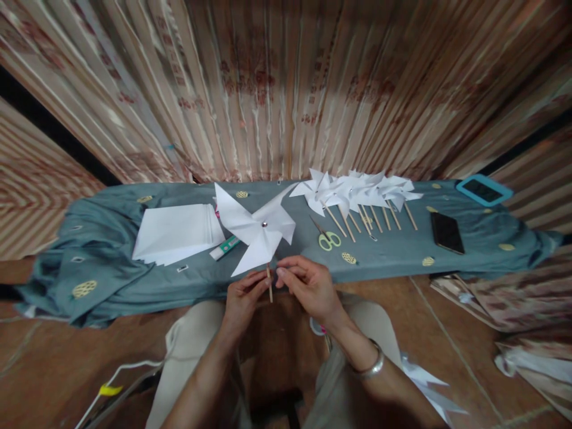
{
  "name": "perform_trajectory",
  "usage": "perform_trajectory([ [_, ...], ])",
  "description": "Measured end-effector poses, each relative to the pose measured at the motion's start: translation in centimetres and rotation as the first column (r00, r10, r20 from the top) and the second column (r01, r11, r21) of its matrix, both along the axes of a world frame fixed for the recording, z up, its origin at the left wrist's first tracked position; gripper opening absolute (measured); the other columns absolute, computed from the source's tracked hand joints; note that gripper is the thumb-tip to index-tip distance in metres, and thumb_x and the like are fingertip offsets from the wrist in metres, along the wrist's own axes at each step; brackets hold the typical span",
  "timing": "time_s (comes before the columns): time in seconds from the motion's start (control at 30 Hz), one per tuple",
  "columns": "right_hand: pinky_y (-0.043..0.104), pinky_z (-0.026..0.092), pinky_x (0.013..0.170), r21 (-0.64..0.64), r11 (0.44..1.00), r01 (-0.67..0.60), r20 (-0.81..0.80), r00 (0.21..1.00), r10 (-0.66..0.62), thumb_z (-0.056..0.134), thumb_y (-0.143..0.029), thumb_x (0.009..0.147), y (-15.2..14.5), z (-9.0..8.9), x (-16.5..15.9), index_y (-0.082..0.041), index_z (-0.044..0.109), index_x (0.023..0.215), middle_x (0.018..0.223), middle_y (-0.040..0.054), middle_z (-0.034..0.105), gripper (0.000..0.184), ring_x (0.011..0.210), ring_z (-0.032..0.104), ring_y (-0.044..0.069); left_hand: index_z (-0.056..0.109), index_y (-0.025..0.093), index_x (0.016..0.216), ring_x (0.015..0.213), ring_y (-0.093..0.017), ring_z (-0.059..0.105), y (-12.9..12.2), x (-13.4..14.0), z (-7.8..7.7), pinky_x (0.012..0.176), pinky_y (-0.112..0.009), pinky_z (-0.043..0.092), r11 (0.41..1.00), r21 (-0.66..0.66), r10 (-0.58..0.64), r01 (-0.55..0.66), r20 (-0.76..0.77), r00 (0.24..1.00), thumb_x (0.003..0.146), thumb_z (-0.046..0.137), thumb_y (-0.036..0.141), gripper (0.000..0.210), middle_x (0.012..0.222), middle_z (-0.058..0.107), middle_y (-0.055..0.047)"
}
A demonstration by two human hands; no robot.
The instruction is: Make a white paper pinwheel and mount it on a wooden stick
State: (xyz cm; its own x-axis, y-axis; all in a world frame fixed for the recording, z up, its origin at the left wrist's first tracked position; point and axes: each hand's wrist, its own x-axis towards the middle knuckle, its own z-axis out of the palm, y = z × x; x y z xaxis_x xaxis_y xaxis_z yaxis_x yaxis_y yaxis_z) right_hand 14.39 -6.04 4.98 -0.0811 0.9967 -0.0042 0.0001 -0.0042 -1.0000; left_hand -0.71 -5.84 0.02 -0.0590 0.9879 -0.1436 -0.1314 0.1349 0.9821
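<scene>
A white paper pinwheel [258,232] with a shiny pin at its centre stands upright on a thin wooden stick [270,291]. My left hand [243,298] pinches that stick just below the paper blades. Beside it, my right hand [308,285] has its thumb and fingers drawn together close to the stick; whether anything small sits between the fingertips is too fine to make out. Behind the pinwheel lies a green and white glue stick [224,247], partly covered by a blade. A pair of scissors [328,239] with light green handles rests to the right.
A stack of white paper sheets [176,233] lies on the left of the cloth-covered table [107,280]. Several pinwheels [357,189] lie in a row at the back right. Farther right are a dark phone [447,232] and a blue-framed device [485,189]. Paper scraps [431,381] lie below on the right.
</scene>
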Motion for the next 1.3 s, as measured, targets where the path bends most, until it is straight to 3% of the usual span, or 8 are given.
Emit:
perform_trajectory([
  [0.1,0.029,0.05,0.066,0.156,0.968,0.196,0.069,0.975,-0.209,0.065,-0.035,0.083,0.5,0.4,2.3,-0.023,0.069,0.088,0.068,0.0008,0.072,0.015,0.065,0.066,0.016,0.081,0.021,0.079,0.087,-0.024,0.068,-0.2,-0.2,0.1,0.083,-0.034,0.052,0.999,-0.046,0.006,-0.006,0.004,1.0,0.058,0.081,0.035,0.025,0.089,0.077,-0.007],
  [0.2,0.034,0.05,0.08,0.312,0.885,0.347,0.114,0.911,-0.397,0.068,-0.033,0.08,2.0,0.0,4.6,-0.024,0.068,0.103,0.099,0.0063,0.074,0.025,0.086,0.067,0.018,0.081,0.02,0.079,0.084,-0.023,0.068,-0.4,-0.1,0.4,0.079,-0.033,0.053,0.996,-0.088,-0.032,0.033,0.014,0.999,0.056,0.083,0.037,0.028,0.086,0.077,-0.007],
  [0.3,0.035,0.049,0.083,0.303,0.909,0.286,0.116,0.936,-0.333,0.071,-0.032,0.077,3.3,-0.8,5.5,-0.023,0.064,0.113,0.109,0.0077,0.072,0.038,0.093,0.066,0.02,0.081,0.021,0.077,0.079,-0.022,0.067,-0.5,0.1,0.7,0.076,-0.032,0.052,0.991,-0.105,-0.083,0.086,0.03,0.996,0.055,0.083,0.037,0.027,0.082,0.076,-0.006],
  [0.5,0.03,0.05,0.075,0.2,0.951,0.237,0.074,0.964,-0.256,0.071,-0.03,0.075,3.2,-1.2,4.5,-0.022,0.066,0.107,0.079,0.0003,0.073,0.033,0.075,0.065,0.016,0.081,0.021,0.078,0.08,-0.022,0.067,-0.3,0.3,0.3,0.076,-0.031,0.052,0.993,-0.086,-0.081,0.084,0.033,0.996,0.058,0.081,0.034,0.024,0.083,0.076,-0.006],
  [0.97,0.026,0.05,0.066,-0.13,0.986,0.102,-0.228,0.965,-0.129,0.082,-0.035,0.057,2.4,-0.4,1.6,-0.02,0.066,0.085,0.063,-0.002,0.072,0.035,0.062,0.064,0.013,0.081,0.022,0.076,0.077,-0.018,0.064,-0.2,0.3,-0.4,0.075,-0.028,0.05,0.998,-0.026,-0.057,0.059,0.042,0.997,0.061,0.078,0.029,0.017,0.079,0.075,-0.003],
  [1.3,0.021,0.043,0.057,-0.15,0.971,0.185,-0.247,0.944,-0.218,0.085,-0.032,0.052,2.9,0.1,1.8,-0.019,0.066,0.079,0.056,-0.0062,0.065,0.036,0.054,0.056,0.008,0.081,0.022,0.077,0.079,-0.019,0.064,-0.2,0.4,0.1,0.076,-0.028,0.049,0.998,-0.023,-0.051,0.052,0.033,0.998,0.062,0.077,0.028,0.017,0.079,0.075,-0.003],
])
